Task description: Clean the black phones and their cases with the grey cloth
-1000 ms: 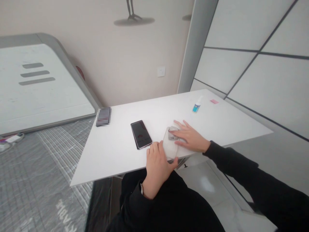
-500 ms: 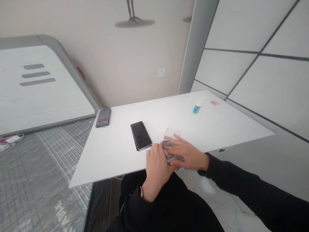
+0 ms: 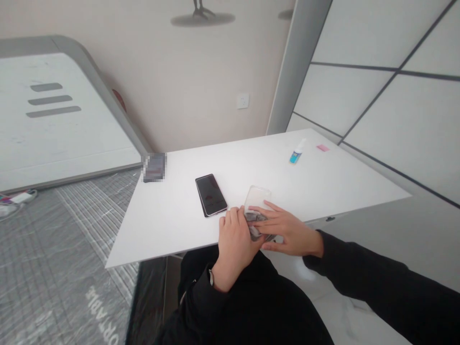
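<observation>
A clear phone case lies at the table's front edge. My left hand is closed around its left side, fingers on the near part, thumb toward the right. Over the lower half of the case is a crumpled grey cloth. My right hand presses that cloth against the case, its fingers fairly straight and pointing left. Both hands partly hide the cloth and the case's near end. Just left of the case rests a dark-screened smartphone, face up, touched by neither hand.
On the white table stand or lie a small spray bottle with blue liquid, a pink slip and a blurred dark item at the far left corner. A wall and grey-white panels border the table.
My right hand has shifted slightly right and its fingers are more spread on the cloth. More of the clear case shows. The view has tilted a little downward.
</observation>
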`<state>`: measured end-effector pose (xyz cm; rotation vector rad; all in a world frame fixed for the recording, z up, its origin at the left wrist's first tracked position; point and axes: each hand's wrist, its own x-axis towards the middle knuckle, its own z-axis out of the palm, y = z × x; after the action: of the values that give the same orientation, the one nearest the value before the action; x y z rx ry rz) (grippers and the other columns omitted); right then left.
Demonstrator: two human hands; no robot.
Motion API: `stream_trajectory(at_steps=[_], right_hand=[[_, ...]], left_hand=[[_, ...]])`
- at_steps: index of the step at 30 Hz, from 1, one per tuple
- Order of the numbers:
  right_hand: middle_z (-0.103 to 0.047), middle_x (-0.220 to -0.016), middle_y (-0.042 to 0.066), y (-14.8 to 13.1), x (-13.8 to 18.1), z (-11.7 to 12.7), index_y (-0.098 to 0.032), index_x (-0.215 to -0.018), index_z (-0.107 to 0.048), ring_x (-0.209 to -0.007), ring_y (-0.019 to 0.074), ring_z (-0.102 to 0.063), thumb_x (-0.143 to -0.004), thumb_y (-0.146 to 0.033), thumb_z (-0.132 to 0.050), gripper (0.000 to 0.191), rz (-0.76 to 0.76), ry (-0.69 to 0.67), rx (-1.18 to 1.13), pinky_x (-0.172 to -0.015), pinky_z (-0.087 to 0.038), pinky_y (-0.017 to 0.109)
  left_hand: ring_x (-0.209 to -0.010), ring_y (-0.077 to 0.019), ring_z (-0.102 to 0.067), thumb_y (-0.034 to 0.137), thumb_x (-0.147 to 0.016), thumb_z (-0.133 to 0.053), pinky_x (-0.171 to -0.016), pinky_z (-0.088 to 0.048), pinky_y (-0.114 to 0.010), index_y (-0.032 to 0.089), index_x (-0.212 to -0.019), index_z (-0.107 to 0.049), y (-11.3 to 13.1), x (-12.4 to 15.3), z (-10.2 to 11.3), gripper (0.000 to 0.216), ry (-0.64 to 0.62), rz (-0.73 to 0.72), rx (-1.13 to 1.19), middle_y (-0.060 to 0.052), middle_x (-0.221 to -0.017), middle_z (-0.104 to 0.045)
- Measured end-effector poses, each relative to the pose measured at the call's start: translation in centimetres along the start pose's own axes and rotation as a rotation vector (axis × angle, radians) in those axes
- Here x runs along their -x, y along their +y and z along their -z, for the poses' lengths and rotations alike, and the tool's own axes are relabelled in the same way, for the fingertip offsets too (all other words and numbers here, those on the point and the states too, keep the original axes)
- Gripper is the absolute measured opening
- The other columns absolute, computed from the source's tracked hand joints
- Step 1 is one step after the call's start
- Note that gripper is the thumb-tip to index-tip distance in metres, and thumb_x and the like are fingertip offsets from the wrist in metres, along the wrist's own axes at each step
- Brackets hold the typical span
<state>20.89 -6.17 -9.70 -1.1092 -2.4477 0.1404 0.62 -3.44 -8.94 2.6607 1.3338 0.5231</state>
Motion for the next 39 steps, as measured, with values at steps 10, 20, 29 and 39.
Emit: stream_trajectory(at_steps=[10,20,29,39], right_hand=[[-0.067,-0.134,0.015,1.9,-2.0,0.3,-0.016,-0.129,-0.068,-0.147,0.0348,-0.040,-0.100,-0.058,-0.047,0.055,-0.065,0.042,0.030,-0.121,-0.025,0.063],[-0.070,-0.131,0.012,4.3,-1.5,1.3,-0.020,-0.129,-0.068,-0.147,0.0376,-0.039,-0.102,-0.051,-0.047,0.046,-0.199,0.064,0.140,-0.120,-0.022,0.068],[-0.073,-0.126,0.008,3.3,0.5,1.7,-0.025,-0.118,-0.073,-0.138,0.0271,-0.053,-0.104,-0.041,-0.046,0.034,-0.080,0.055,0.126,-0.123,-0.027,0.054],[-0.068,-0.134,0.010,1.2,0.4,0.4,-0.023,-0.133,-0.066,-0.143,0.0281,-0.046,-0.099,-0.056,-0.051,0.049,-0.004,0.000,-0.016,-0.124,-0.024,0.054]], left_hand=[[-0.105,-0.0311,-0.056,0.046,-0.085,-0.068,-0.089,-0.045,-0.044,0.010,-0.130,-0.047,0.0,-0.1,0.1,0.062,0.008,0.003,-0.002,-0.012,-0.111,-0.058],[-0.106,-0.0312,-0.055,0.050,-0.086,-0.066,-0.090,-0.044,-0.044,0.012,-0.131,-0.047,0.1,0.0,0.0,0.062,0.033,-0.006,-0.009,-0.013,-0.114,-0.058],[-0.105,-0.0315,-0.055,0.054,-0.086,-0.066,-0.089,-0.044,-0.046,0.009,-0.131,-0.048,0.4,-0.1,-0.1,0.066,0.021,-0.022,-0.028,-0.013,-0.112,-0.058],[-0.102,-0.0304,-0.055,0.052,-0.086,-0.066,-0.088,-0.044,-0.045,0.013,-0.120,-0.055,0.2,-0.1,-0.3,0.054,0.034,-0.039,-0.039,-0.012,-0.108,-0.058]])
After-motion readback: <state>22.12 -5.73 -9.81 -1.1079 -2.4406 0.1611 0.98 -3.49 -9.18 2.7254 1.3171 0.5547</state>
